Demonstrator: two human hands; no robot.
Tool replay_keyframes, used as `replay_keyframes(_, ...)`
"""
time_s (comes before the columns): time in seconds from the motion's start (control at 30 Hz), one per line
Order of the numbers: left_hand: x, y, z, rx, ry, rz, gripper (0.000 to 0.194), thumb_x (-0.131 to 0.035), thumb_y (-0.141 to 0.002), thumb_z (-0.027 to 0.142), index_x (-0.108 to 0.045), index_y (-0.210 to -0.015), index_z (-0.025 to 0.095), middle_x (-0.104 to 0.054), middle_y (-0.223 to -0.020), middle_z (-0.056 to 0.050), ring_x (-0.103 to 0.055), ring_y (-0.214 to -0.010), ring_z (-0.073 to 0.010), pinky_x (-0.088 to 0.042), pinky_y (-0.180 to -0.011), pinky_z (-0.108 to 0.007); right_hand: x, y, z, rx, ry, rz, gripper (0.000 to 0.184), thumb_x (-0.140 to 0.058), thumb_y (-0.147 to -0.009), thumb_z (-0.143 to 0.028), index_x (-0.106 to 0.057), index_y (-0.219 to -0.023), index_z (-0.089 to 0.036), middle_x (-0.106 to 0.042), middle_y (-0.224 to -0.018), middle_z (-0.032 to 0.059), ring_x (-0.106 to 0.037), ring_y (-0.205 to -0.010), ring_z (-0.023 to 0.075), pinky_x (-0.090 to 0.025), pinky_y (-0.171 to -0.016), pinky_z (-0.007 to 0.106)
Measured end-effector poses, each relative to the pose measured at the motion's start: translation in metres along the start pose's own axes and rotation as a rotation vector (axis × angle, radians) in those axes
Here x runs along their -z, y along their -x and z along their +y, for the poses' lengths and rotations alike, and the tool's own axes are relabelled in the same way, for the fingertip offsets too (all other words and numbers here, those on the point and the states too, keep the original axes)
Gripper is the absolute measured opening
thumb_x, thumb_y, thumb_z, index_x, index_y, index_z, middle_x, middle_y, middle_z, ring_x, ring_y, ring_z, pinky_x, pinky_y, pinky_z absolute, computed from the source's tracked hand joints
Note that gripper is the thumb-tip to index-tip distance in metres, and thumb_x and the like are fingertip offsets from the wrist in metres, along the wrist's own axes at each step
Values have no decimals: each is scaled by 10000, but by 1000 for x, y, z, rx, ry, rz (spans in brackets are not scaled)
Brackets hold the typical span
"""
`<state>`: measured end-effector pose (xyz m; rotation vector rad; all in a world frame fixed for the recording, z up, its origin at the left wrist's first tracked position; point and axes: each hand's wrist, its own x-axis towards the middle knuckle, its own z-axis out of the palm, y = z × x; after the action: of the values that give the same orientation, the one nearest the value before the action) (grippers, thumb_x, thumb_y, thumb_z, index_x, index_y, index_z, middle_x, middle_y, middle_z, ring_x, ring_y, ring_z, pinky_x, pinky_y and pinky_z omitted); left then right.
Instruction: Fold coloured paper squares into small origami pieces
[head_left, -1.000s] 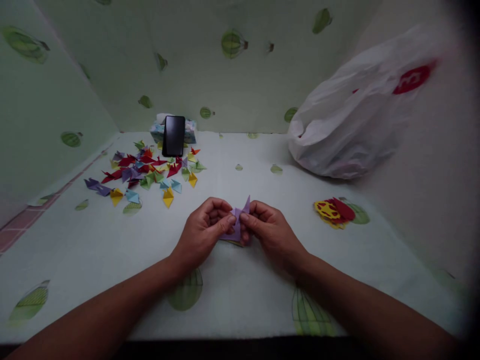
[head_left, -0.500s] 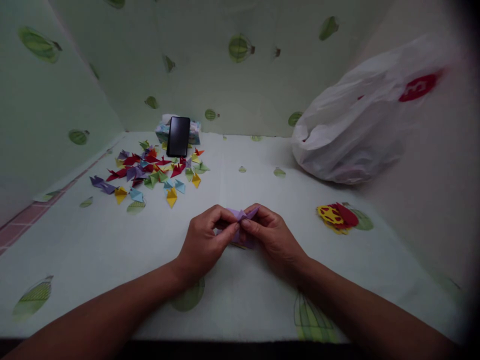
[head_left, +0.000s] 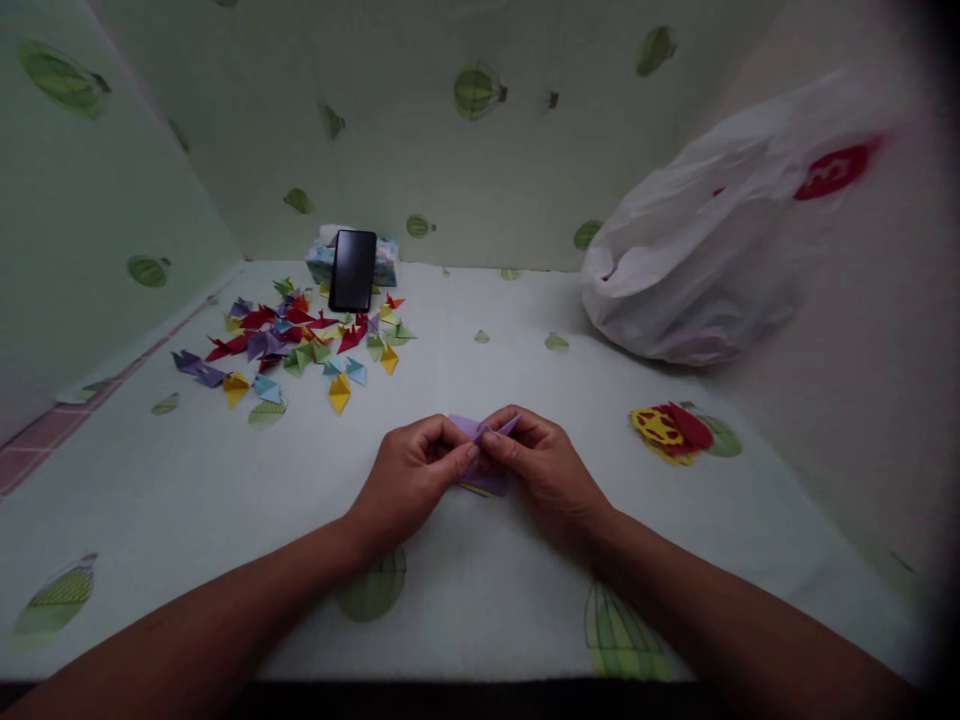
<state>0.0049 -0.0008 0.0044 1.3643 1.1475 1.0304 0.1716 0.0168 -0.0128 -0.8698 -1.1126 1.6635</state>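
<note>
Between my hands is a small piece of folded purple paper [head_left: 466, 426], with a pointed tip sticking out to the right. My left hand [head_left: 417, 466] pinches its left side between thumb and fingers. On the other side, my right hand [head_left: 541, 456] grips the paper near the point, thumb close to the left thumb. Beneath them lies a small stack of paper [head_left: 489, 486], purple on top with a yellow edge showing; my fingers hide much of it.
Many folded paper figures [head_left: 296, 345] in several colours lie at the left. Behind them a black phone [head_left: 353, 270] leans on a tissue box [head_left: 387, 264]. A white plastic bag [head_left: 697, 260] stands back right, with red and yellow paper cutouts [head_left: 672, 430] nearer.
The view has shifted slightly. My fingers have moved a little on the purple paper, and the stack's yellow edge shows more clearly. Both hands keep their pinch.
</note>
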Motion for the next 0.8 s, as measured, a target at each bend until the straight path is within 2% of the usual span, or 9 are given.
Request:
replay_keyframes(0.13, 1, 0, 3, 30, -23, -37, 182, -663, -797, 251, -588, -662, 154, -556, -603, 30, -470, -575, -92, -378, -557, -221, 1, 0, -1, 24, 34, 23, 173, -782, -770, -277, -661, -704, -172, -643, -634, -21, -555, -590, 96, -424, -576, 224)
replay_keyframes(0.3, 2, -4, 1, 70, 148, -31, 216, -674, -795, 296, -574, -655, 164, -551, -577, 33, -481, -563, -100, -393, -576, -235, 1, -1, -4, 18, 17, -29, 225, -684, -871, -376, -658, -774, -174, -644, -679, -2, -579, -646, 115, -449, -660, 260)
replay_keyframes(0.43, 3, -7, -5, 124, 285, -14, 243, -687, -807, 352, -594, -697, 156, -561, -585, 28, -487, -564, -100, -393, -590, -237, 0, -1, -4, 31, -17, -31, 230, -708, -843, -404, -646, -819, -184, -657, -747, 2, -599, -653, 123, -466, -686, 280)
replay_keyframes(0.6, 0, -6, -9, 171, 424, -78, 228, -699, -825, 322, -611, -715, 143, -613, -666, 6, -485, -595, -84, -391, -600, -214, 0, -1, -4, 26, -44, -63, 197, -714, -841, -354, -649, -798, -173, -654, -715, -1, -585, -641, 111, -457, -686, 267)
replay_keyframes(0.8, -1, -3, -7, 171, 453, -158, 211, -672, -859, 306, -619, -738, 142, -638, -729, -15, -494, -616, -88, -400, -608, -220, -1, -1, -4, 14, -80, -77, 194, -702, -843, -363, -658, -812, -177, -651, -711, -1, -579, -631, 110, -462, -674, 268)
